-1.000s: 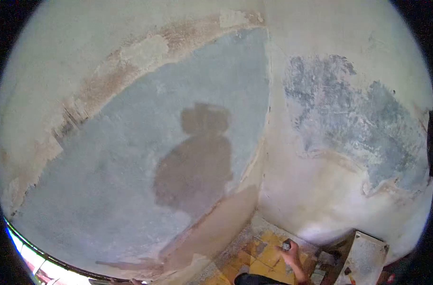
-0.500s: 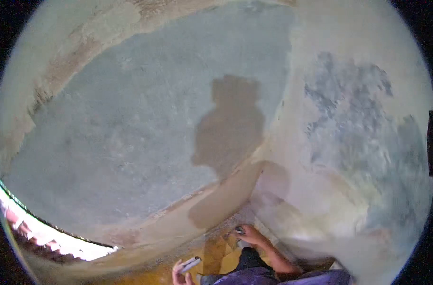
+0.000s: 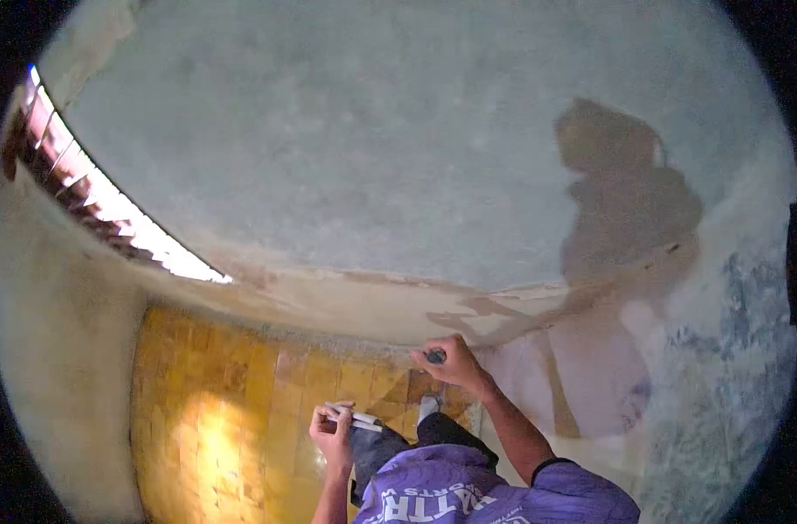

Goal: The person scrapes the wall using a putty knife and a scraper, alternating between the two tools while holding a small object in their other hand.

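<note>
My left hand (image 3: pixel 333 437) is closed around slim white and grey rods (image 3: pixel 365 421), like markers, their kind not clear at this size. They point right across my dark trousers. My right hand (image 3: pixel 459 361) is held out low in front of the wall, its fingers wrapped round a dark, round-ended object (image 3: pixel 436 356). Most of that object is hidden in the grip, so I cannot make out its kind. Above both hands stretches a wall with a large grey-blue painted area (image 3: pixel 355 166) and a bare cream band (image 3: pixel 372 306) along its lower part.
Yellow floor tiles (image 3: pixel 241 375) lie below, with a bright patch of light at left. A bright slatted opening (image 3: pixel 123 205) is in the left wall. At right, a pale wall (image 3: pixel 713 375) has blue-grey blotches. My shadow (image 3: pixel 630 201) falls on the painted wall.
My view has swung left and down, so more floor and my purple shirt show. Both hands now appear higher in view, still gripping their objects. The shadow has shifted right in view.
</note>
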A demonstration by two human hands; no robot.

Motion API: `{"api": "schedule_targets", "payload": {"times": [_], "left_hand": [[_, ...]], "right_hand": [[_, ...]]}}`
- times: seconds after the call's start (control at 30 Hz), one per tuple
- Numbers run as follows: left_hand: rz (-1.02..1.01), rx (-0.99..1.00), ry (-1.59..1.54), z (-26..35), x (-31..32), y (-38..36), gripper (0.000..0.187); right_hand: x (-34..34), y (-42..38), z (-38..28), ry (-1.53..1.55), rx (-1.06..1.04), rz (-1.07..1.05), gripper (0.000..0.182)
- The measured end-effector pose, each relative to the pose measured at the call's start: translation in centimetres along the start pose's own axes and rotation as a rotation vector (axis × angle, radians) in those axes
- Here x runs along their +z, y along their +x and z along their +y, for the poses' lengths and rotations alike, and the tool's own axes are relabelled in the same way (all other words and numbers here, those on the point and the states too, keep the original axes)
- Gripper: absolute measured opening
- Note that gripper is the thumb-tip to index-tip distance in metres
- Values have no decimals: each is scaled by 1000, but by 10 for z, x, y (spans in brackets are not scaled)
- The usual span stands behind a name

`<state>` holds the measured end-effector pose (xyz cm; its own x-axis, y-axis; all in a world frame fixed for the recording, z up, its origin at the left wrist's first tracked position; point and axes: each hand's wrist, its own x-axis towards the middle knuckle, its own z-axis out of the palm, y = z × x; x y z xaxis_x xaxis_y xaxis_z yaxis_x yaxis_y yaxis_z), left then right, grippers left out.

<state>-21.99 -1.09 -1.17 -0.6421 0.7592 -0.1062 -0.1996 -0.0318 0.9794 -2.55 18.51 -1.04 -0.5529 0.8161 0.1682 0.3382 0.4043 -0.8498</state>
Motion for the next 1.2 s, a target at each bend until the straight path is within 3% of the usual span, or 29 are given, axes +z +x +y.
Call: {"api": "schedule_targets", "payload": {"times": [0.13,0.17,0.23,0.27,0.33,0.37,0.43,0.47,0.5,0.6,0.7,0.87,0.97,1.0,1.07,1.13,1.2], "left_hand": [[167,18,-36,-2,-4,-29,18],[229,29,-54,-5,-6,-36,21],[351,52,-58,0,-5,-49,29],[412,58,-42,8,-2,-59,35],[489,75,-1,7,-9,-72,46],[522,64,-14,-1,-16,-78,42],[585,42,-40,-19,-35,-83,35],[623,62,-21,-33,-46,-87,22],[606,63,-55,-31,-45,-83,20],[578,36,-93,-30,-46,-79,16],[492,148,118,-15,-32,-68,14],[415,124,28,-1,-20,-52,21],[360,77,153,4,-18,-44,23],[336,71,178,4,-19,-42,25],[283,57,239,5,-23,-41,29],[224,50,223,2,-28,-34,37],[218,110,216,3,-31,-26,40]], "right_hand": [[8,44,-48,31,-386,-72,21],[3,53,-64,47,-514,-47,17],[-9,72,-94,82,-775,25,25],[-7,84,-78,59,-855,154,24],[18,113,-9,40,-600,297,25],[25,118,9,26,-466,360,25],[25,96,-4,-21,-705,200,23],[22,92,-13,-49,-834,124,22],[19,89,-23,-58,-882,142,23],[15,95,-19,-181,-1000,234,27],[18,103,-49,-220,-989,196,27],[23,94,-62,-184,-1169,30,16],[32,118,-49,-193,-921,170,16],[33,117,-57,-215,-914,61,16],[41,99,-66,-224,-940,48,15],[35,99,-76,-153,-1008,57,14],[26,111,-62,-186,-898,148,14]]}}
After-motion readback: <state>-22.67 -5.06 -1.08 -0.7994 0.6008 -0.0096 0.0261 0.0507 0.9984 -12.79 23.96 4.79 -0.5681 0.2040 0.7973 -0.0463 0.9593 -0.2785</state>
